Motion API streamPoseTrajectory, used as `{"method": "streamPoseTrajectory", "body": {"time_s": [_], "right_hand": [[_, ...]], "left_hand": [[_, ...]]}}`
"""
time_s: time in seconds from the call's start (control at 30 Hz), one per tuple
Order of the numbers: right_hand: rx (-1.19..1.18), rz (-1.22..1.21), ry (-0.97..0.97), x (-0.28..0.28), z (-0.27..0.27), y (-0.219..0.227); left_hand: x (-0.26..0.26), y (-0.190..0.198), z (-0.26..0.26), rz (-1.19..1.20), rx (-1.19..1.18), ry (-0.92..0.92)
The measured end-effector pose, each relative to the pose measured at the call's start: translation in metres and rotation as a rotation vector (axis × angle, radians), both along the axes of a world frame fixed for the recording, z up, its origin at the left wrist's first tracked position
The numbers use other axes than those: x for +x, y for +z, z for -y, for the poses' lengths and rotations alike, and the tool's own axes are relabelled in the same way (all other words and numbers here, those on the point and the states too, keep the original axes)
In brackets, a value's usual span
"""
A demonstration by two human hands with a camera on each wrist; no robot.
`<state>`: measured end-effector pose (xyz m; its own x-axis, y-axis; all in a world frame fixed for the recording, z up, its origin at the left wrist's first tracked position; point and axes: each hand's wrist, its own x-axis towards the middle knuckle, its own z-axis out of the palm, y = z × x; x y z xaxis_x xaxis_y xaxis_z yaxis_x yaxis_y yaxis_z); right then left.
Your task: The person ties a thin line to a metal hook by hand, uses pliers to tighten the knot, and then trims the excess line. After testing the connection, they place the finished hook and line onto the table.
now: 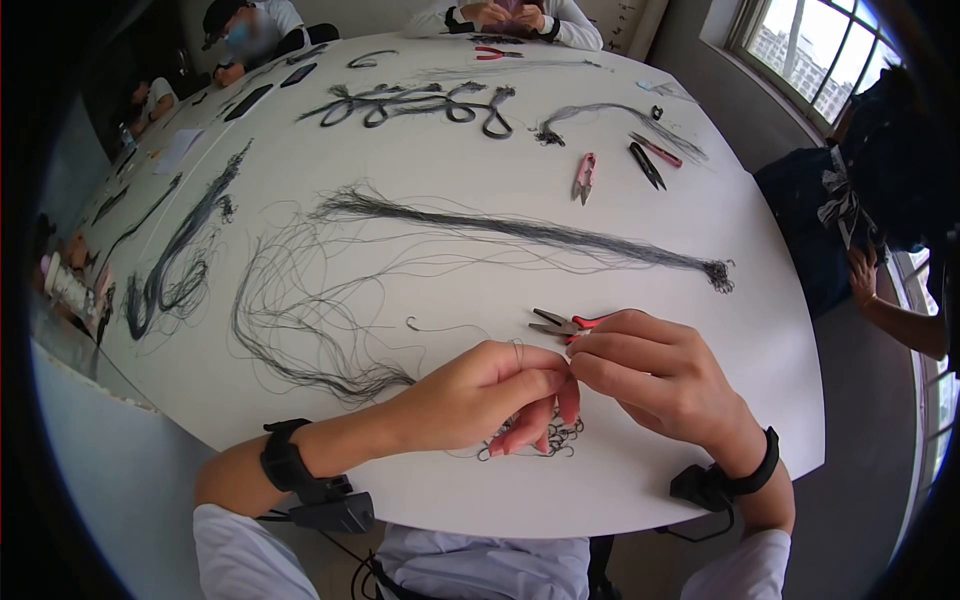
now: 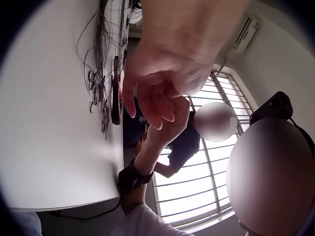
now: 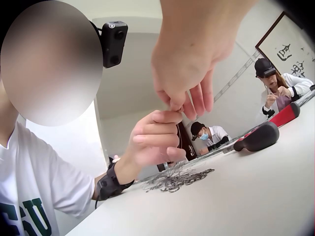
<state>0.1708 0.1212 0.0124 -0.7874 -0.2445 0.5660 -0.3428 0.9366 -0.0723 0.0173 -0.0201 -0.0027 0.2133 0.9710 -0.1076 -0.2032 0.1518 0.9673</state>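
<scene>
In the head view my left hand [image 1: 490, 395] and right hand [image 1: 655, 375] meet fingertip to fingertip over the near table edge. Both pinch at the same spot, where a thin dark line shows by the left thumb; the pinched part itself is hidden by the fingers. Below the left hand lies a heap of small dark fish hooks [image 1: 568, 432], seen low in the right wrist view as a dark tangle [image 3: 179, 181]. Red-and-black pliers [image 1: 558, 324] lie just beyond the right fingers, jaws parted. A single hook [image 1: 412, 324] on a thin line rests left of them.
A loose tangle of lines [image 1: 290, 340] spreads to the left. Across the middle runs a long bundle [image 1: 540, 232] of lines ending in hooks. Farther off lie pink snips [image 1: 585, 178], black snips [image 1: 648, 167] and coiled bundles [image 1: 400, 105]. Other people sit or stand around the table.
</scene>
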Motion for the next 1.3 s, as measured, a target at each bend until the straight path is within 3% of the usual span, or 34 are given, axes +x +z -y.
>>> {"method": "streamPoseTrajectory", "body": {"time_s": [0.17,0.37,0.43,0.5,0.57,0.67,0.77,0.97,1.17,1.3], "right_hand": [[0.049,-0.012,-0.005,0.001,0.002,0.002],[0.026,-0.056,-0.054,0.001,0.004,0.003],[0.011,-0.104,-0.163,0.001,0.003,0.008],[-0.005,-0.124,-0.239,0.002,0.003,0.009],[-0.020,-0.150,-0.315,0.002,0.001,0.009],[-0.093,-0.106,-0.409,0.000,-0.001,0.006],[-0.268,-0.069,-0.386,-0.006,0.001,-0.004],[-0.207,0.029,-0.211,-0.016,0.028,-0.021],[-0.305,0.064,-0.085,-0.021,0.043,-0.031],[-0.346,0.071,0.023,-0.015,0.054,-0.032]], "left_hand": [[0.001,0.007,0.003,0.093,-0.130,-0.013],[-0.002,0.001,0.002,-0.101,-0.027,-0.049],[0.005,-0.008,-0.001,0.034,0.231,0.208],[-0.007,-0.002,-0.003,0.009,0.277,0.161],[-0.008,0.014,-0.003,0.135,0.402,0.289],[-0.012,0.035,0.002,0.188,0.473,0.229],[-0.006,0.054,0.007,0.280,0.505,0.154],[0.007,0.068,-0.002,0.599,0.539,0.202],[0.008,0.072,-0.016,0.571,0.617,0.373],[-0.004,0.055,-0.031,0.285,0.656,0.551]]}}
